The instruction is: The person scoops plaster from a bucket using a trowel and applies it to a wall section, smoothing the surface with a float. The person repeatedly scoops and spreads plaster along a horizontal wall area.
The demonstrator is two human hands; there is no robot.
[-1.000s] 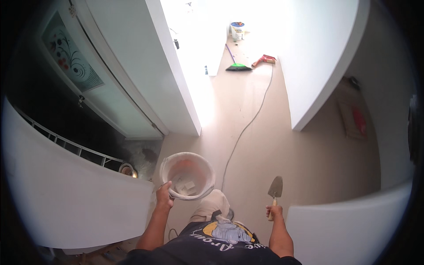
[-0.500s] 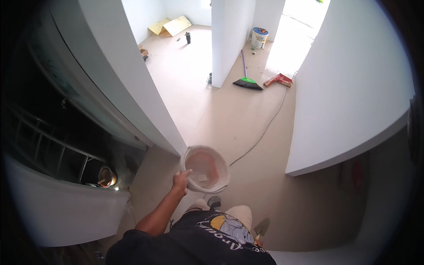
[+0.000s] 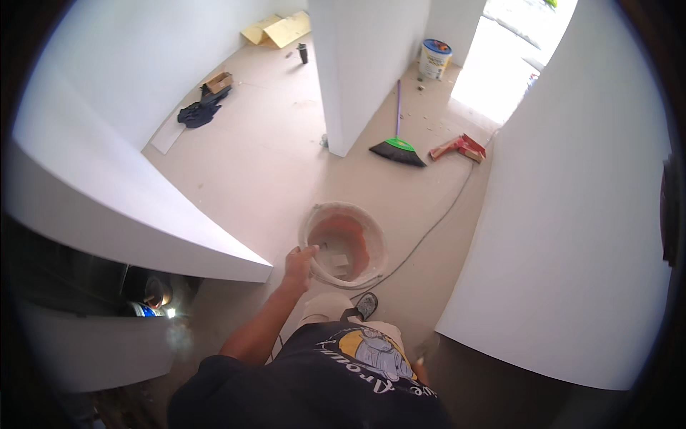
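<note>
A plaster-smeared bucket (image 3: 363,239) hangs in front of my legs, with a pale whitish rim and a reddish inner wall. Small pale blocky pieces (image 3: 340,263) lie in its bottom. My left hand (image 3: 301,266) grips the near left side of the rim, fingers closed over it. Low beside my right hip, partly behind my shirt, is my right hand (image 3: 420,372). It is closed around a small trowel (image 3: 420,354), whose greyish blade is blurred and dim.
A white wall edge (image 3: 261,272) stands close on my left, another wall (image 3: 543,236) on my right. Ahead are a broom (image 3: 399,150), a red dustpan (image 3: 461,148), a lidded pail (image 3: 435,59) and a cable (image 3: 436,227) across the floor. Dark cloth (image 3: 200,113) lies far left.
I have moved forward past the left wall's edge, and more of the room beyond shows. The bucket has travelled along in my left hand. My foot has swung out ahead.
</note>
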